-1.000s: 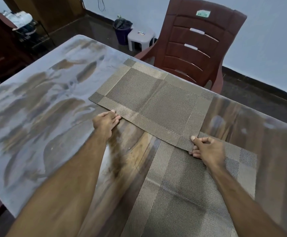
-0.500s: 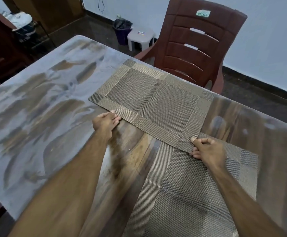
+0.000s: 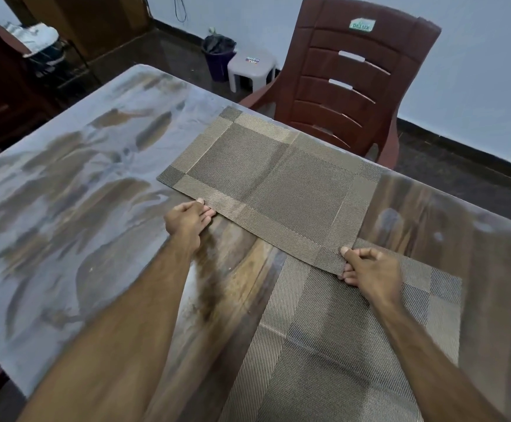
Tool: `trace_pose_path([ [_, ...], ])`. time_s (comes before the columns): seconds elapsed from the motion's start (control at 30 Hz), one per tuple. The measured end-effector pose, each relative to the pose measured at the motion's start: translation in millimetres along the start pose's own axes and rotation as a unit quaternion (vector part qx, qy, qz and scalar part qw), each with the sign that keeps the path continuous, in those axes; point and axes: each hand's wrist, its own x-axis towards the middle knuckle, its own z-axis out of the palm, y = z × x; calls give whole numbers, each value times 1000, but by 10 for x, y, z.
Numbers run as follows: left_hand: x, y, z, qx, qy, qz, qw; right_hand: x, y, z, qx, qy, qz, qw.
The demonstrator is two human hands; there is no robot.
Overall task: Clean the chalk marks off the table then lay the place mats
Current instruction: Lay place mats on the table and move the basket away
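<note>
A woven brown-gold place mat (image 3: 274,184) lies flat on the far side of the wooden table (image 3: 449,226), in front of the chair. My left hand (image 3: 187,219) pinches its near edge toward the left. My right hand (image 3: 369,268) pinches its near right corner. That corner overlaps a second place mat (image 3: 333,345), which lies closer to me. The table's left half (image 3: 59,208) carries smeared whitish chalk streaks.
A maroon plastic chair (image 3: 351,83) stands at the table's far edge. Behind it on the dark floor are a white stool (image 3: 252,70) and a dark bin (image 3: 219,56). A rack with clothes (image 3: 39,47) stands at the far left.
The far mat and both hands have barely shifted; both hands keep their grip on its near edge.
</note>
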Motion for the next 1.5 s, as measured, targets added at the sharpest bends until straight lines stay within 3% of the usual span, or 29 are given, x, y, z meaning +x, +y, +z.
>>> trace_pose_path([
  [0.6,15,-13,0,24,29,-11,999,-28,0,-5,3,8,-5,1000],
  [0.77,-270,72,-107,48,-2,-27,998,-132,-77,-118,36,-32,50,998],
  [0.83,-476,59,-239,78,-13,-23,997,-252,-65,-229,-21,-25,29,999],
  [0.9,-732,-40,-421,124,-33,-20,991,-385,0,-395,-172,12,-47,984],
  [1.0,-1213,-322,-715,161,-80,-15,984,-516,199,-655,-365,26,-177,914],
  [1.1,-1670,-620,-896,175,-107,5,979,-563,495,-775,-449,-40,-258,854],
  [1.3,-2278,-1015,-1258,246,-127,46,960,-973,689,-958,-470,-66,-197,858],
  [1.5,-2758,-1252,-1730,291,-120,65,947,-1771,835,-1422,-531,-30,-144,835],
])
